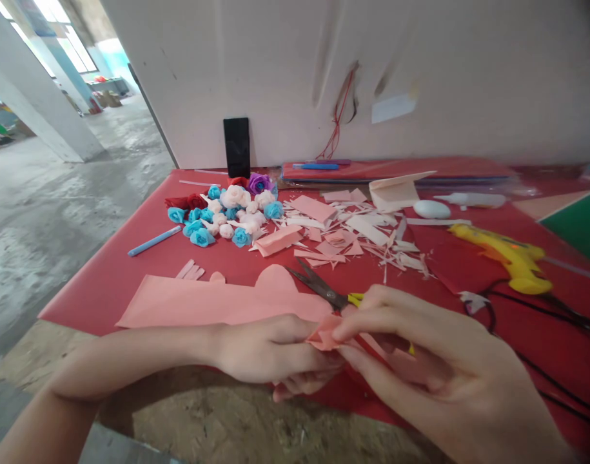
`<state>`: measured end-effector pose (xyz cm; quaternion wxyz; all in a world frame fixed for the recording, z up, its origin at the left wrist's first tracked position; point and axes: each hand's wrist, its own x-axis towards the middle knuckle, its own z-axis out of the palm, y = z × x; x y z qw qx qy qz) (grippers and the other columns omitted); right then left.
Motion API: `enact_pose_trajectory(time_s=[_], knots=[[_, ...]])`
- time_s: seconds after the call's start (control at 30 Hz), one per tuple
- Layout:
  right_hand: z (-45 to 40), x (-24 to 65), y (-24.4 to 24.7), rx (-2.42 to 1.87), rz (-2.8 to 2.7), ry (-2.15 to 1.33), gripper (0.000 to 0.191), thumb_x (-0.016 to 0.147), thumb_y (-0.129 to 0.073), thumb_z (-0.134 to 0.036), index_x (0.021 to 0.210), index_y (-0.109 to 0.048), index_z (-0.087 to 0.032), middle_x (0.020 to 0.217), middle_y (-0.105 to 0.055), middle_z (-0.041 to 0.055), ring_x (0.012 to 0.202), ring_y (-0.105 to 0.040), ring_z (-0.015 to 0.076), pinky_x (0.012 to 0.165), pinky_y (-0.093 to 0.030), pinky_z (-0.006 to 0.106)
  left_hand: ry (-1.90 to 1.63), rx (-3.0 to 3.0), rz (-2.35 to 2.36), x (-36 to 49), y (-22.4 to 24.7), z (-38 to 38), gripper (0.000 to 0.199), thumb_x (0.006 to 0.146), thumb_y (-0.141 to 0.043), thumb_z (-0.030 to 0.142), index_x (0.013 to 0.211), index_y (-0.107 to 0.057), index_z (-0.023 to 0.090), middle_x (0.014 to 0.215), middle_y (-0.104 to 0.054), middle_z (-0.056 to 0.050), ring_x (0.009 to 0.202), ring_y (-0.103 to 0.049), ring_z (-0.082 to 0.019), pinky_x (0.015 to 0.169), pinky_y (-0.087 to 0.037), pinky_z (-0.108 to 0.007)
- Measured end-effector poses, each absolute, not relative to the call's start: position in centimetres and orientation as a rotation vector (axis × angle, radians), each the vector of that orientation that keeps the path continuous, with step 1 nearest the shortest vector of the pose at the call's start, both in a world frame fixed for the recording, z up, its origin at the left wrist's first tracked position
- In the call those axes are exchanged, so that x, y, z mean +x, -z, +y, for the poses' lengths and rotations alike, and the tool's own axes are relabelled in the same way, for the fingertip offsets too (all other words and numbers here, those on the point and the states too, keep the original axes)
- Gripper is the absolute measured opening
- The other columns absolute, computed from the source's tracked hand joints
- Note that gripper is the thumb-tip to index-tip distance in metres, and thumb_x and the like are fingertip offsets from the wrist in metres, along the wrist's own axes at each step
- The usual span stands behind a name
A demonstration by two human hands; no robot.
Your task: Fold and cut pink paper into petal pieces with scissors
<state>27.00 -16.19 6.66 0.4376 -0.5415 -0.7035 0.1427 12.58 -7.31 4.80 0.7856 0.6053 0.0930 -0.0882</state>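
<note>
A small folded piece of pink paper (325,333), shaped somewhat like a bud, is held between both hands above the table's front edge. My left hand (275,348) is closed around its lower left side, the fingers curled beneath. From the right, the thumb and forefinger of my right hand (430,361) pinch its edge. Scissors (326,290) with dark blades and yellow handles stick out from behind my right hand, blades apart; whether its other fingers touch the handles is hidden. Behind my left hand lies a pink paper sheet (188,303) with a rounded piece (276,280) at its upper edge.
Blue, white, red and purple paper flowers (236,212) are heaped at the back left, near a leaning phone (237,147). Paper scraps (367,225) cover the middle. A yellow glue gun (512,258) with a black cord lies right. A blue pen (154,241) rests at left.
</note>
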Motion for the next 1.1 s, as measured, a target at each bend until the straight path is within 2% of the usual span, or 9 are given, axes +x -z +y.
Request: enact_pose_trajectory(time_s=[0.2,0.4,0.53,0.73,0.93,1.0,1.1], knots=[[-16.03,26.91,-6.85,-1.337,-1.774,-0.317,0.009,0.074,-0.056,-0.013,0.071,-0.06,-0.022,0.06,-0.056,-0.0032,0.055,-0.056,0.0057,0.049,-0.047,0.014,0.206,1.291,0.196,12.5,-4.62,-7.24,0.05,0.08,-0.037,0.06,0.055,-0.034,0.016,0.048,-0.03,0.008,0.04,-0.03,-0.003,0.037,-0.035,-0.016],[-15.93,26.87,-6.91,-1.34,-1.796,-0.315,0.009,0.073,-0.056,-0.014,0.069,-0.059,-0.021,0.058,-0.055,-0.0029,0.052,-0.055,0.0074,0.046,-0.047,0.017,0.218,1.296,0.202,12.55,-5.02,-7.07,0.04,0.086,-0.036,0.042,0.055,-0.033,0.017,0.047,-0.03,0.008,0.039,-0.029,-0.004,0.038,-0.035,-0.017],[-16.25,27.11,-6.63,-1.306,-1.774,-0.21,0.013,0.073,-0.058,-0.011,0.075,-0.058,-0.024,0.064,-0.056,-0.0037,0.057,-0.055,0.0056,0.049,-0.046,0.014,0.248,1.284,0.218,12.68,-5.35,-7.0,0.035,0.086,-0.033,0.03,0.054,-0.033,0.017,0.045,-0.029,0.008,0.037,-0.025,-0.003,0.036,-0.029,-0.017],[-16.31,27.25,-6.41,-1.279,-1.815,-0.108,0.011,0.075,-0.057,-0.011,0.073,-0.059,-0.021,0.065,-0.057,-0.0029,0.052,-0.053,0.0035,0.045,-0.044,0.012,0.26,1.265,0.209,12.68,-5.12,-7.07,0.033,0.083,-0.032,0.03,0.053,-0.032,0.017,0.042,-0.028,0.008,0.034,-0.025,-0.004,0.033,-0.02,-0.017],[-16.04,27.2,-6.62,-1.262,-1.841,-0.045,0.012,0.074,-0.056,-0.01,0.072,-0.06,-0.021,0.065,-0.057,-0.0011,0.053,-0.055,0.0055,0.044,-0.045,0.013,0.266,1.233,0.206,12.63,-4.85,-7.08,0.031,0.081,-0.033,0.03,0.053,-0.032,0.017,0.042,-0.027,0.008,0.034,-0.023,-0.004,0.032,-0.017,-0.018],[-16.0,27.26,-6.72,-1.257,-1.837,-0.044,0.012,0.074,-0.055,-0.01,0.071,-0.059,-0.021,0.066,-0.058,-0.001,0.055,-0.056,0.0059,0.044,-0.046,0.013,0.262,1.228,0.21,12.6,-4.87,-7.0,0.032,0.082,-0.034,0.031,0.053,-0.032,0.017,0.042,-0.028,0.008,0.034,-0.024,-0.004,0.032,-0.018,-0.018],[-16.12,27.4,-6.68,-1.249,-1.826,-0.052,0.012,0.073,-0.055,-0.009,0.071,-0.058,-0.021,0.07,-0.059,-0.0004,0.061,-0.058,0.0068,0.049,-0.048,0.013,0.274,1.248,0.218,12.56,-5.08,-6.97,0.035,0.083,-0.034,0.033,0.052,-0.032,0.017,0.043,-0.029,0.008,0.035,-0.024,-0.004,0.034,-0.026,-0.018]])
